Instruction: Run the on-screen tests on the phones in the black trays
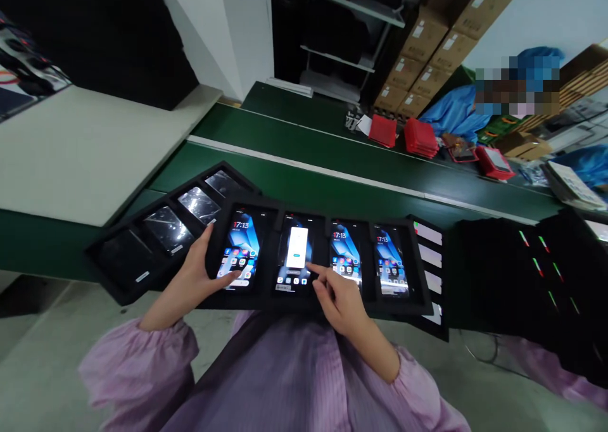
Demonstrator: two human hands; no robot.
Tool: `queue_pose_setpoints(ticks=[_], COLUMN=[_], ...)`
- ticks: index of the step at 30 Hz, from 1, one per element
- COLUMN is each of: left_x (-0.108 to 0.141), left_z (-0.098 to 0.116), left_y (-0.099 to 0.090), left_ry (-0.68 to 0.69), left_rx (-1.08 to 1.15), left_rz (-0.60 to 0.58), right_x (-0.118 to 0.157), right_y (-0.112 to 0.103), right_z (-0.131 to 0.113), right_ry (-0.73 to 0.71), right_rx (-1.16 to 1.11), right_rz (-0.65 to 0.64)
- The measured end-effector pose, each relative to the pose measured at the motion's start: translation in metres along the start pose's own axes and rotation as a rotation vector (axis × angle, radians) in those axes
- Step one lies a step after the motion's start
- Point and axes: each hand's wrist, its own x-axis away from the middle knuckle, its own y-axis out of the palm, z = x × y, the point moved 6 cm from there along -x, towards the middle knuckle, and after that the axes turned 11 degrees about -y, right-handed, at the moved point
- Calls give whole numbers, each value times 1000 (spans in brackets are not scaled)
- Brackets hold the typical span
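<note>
A black foam tray (351, 305) lies in front of me at the table's near edge, holding several lit smartphones side by side. My left hand (202, 267) is at the tray's left end, thumb and index finger spread, the thumb over the leftmost phone (242, 242). Its other fingers are hidden. Over the tray's middle, my right hand (339, 296) has its index finger stretched to the lower right of the second phone (295, 280), its other fingers curled. A white pop-up window shows on that phone. Home screens with blue wallpaper light the third phone (346, 248) and the rightmost phone (390, 258).
A second tray (159, 264) with dark-screened phones lies partly beneath at left. Another tray (444, 280) with light screens sticks out at right, beside black material (503, 280). Across the green table (304, 128) are red stacks (420, 137) and a person in blue (451, 109).
</note>
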Motion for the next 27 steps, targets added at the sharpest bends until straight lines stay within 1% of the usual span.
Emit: queue_pose_setpoints(ticks=[2,4,7,11,16,19,21,23,25,27], left_x=[0,2,4,5,4,1,-1,-4,-5,-2], left_z=[1,1,2,8,14,15,15,18,23,29], left_y=[-1,-3,-9,-15,-16,-13,-10,-9,-10,-11], left_ry=[4,-22,-92,-176,-276,-379,-451,-487,-506,-536], left_rx=[-1,24,102,181,303,372,406,410,397,421], left_rz=[6,-22,-65,-65,-46,-64,-82,-75,-62,-61], right_x=[-4,-9,-20,-35,-49,-52,-50,-42,-28,-9], right_y=[3,8,18,29,39,43,38,25,3,-23], right_z=[-2,-5,-10,-14,-14,-13,-14,-14,-13,-9], right_ry=[-12,-30,-65,-94,-70,-59,-70,-87,-95,-97], right_rx=[13,44,118,207,279,296,265,196,126,104], right_rz=[-23,-57,-131,-220,-322,-360,-318,-218,-87,43])
